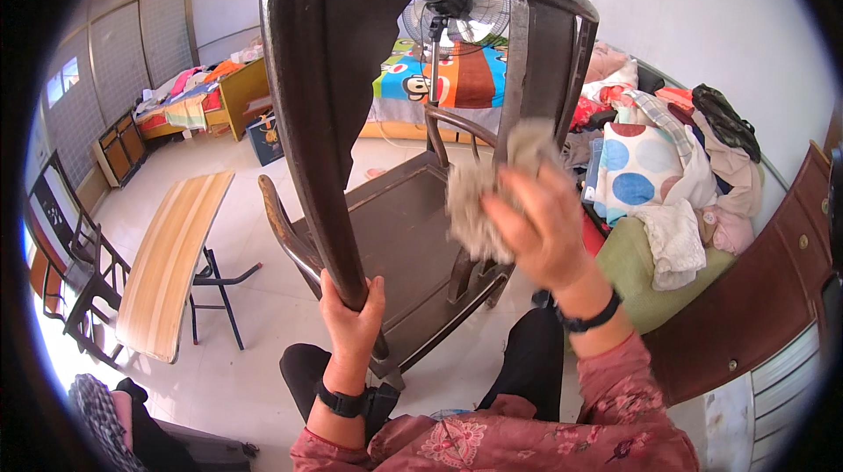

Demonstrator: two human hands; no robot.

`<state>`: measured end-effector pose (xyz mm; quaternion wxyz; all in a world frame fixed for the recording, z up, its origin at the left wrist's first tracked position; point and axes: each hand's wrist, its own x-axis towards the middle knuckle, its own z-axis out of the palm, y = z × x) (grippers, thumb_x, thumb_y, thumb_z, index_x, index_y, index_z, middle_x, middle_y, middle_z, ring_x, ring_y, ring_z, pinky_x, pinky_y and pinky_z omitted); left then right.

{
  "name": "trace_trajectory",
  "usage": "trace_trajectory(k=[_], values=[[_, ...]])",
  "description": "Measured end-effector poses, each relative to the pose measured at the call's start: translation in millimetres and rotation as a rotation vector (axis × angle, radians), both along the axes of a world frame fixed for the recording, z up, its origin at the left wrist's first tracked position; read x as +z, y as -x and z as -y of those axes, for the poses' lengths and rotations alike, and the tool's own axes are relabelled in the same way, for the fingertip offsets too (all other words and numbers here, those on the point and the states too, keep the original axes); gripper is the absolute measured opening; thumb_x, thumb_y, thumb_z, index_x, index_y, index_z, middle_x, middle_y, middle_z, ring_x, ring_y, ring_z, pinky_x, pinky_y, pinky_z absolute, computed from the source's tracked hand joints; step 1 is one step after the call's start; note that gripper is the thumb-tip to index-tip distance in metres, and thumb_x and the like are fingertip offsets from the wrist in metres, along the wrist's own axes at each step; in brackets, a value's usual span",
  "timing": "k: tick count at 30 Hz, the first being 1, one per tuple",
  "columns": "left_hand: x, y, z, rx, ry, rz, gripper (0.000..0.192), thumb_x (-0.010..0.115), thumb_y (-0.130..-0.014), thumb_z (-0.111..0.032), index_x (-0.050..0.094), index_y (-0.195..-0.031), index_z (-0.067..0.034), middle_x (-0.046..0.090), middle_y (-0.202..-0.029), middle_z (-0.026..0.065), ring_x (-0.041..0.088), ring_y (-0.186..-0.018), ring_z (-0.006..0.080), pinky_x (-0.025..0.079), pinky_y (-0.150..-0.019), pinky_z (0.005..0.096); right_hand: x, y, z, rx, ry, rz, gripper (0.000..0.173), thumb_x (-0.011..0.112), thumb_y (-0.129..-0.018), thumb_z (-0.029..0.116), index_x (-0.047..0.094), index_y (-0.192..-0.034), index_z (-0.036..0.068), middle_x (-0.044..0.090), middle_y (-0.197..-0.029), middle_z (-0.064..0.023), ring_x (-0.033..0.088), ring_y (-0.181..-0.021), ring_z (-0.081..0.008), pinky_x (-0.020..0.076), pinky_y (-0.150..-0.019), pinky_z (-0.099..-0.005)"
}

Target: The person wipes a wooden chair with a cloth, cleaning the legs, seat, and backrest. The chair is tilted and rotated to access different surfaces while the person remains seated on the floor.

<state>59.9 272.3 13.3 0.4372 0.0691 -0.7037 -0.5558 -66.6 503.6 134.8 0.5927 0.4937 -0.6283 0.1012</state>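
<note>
A dark wooden armchair stands before me, seen from behind its tall back. My left hand grips the left back post low down, near the seat. In my right hand is a crumpled beige cloth, blurred and in front of the right side of the chair back. Whether the cloth touches the wood I cannot tell. Behind the cloth, part of the right back post and right armrest is hidden. The left armrest shows worn, lighter wood.
Left of the chair is a wood-topped folding table, with another dark chair beyond. A standing fan is behind the chair, by a bed with a colourful cover. Piled clothes and bedding lie at right, near a brown wooden panel.
</note>
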Motion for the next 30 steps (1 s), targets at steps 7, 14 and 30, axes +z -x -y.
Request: trace_trajectory(k=[7, 14, 30], values=[[5, -1, 0, -0.015, 0.017, -0.013, 0.03, 0.067, -0.088, 0.002, 0.049, -0.112, -0.002, 0.056, -0.079, 0.0007, 0.057, -0.063, 0.0086, 0.049, -0.056, 0.0238, 141, 31, 37, -0.114, -0.062, -0.279, 0.043, 0.074, -0.07, 0.01, 0.065, -0.112, 0.013, 0.063, -0.12, -0.0049, 0.059, -0.114, -0.0273, 0.0459, -0.091, -0.0448], [2, -1, 0, 0.003, 0.013, -0.003, 0.03, 0.068, -0.088, 0.001, 0.05, -0.111, -0.002, 0.059, -0.082, 0.0018, 0.059, -0.064, 0.0093, 0.049, -0.056, 0.0237, 112, 32, 35, -0.079, -0.036, -0.136, 0.051, 0.075, -0.064, 0.003, 0.063, -0.112, 0.014, 0.063, -0.111, -0.0037, 0.062, -0.107, -0.0291, 0.0477, -0.086, -0.0406], [4, -2, -5, -0.035, -0.128, -0.027, 0.033, 0.072, -0.083, 0.004, 0.052, -0.108, -0.002, 0.057, -0.078, -0.0001, 0.053, -0.07, 0.0066, 0.046, -0.065, 0.0225, -136, 31, 22, 0.032, -0.584, 0.09, 0.032, 0.057, -0.086, 0.019, 0.059, -0.114, 0.005, 0.061, -0.117, -0.0064, 0.058, -0.114, -0.0197, 0.05, -0.087, -0.0313]])
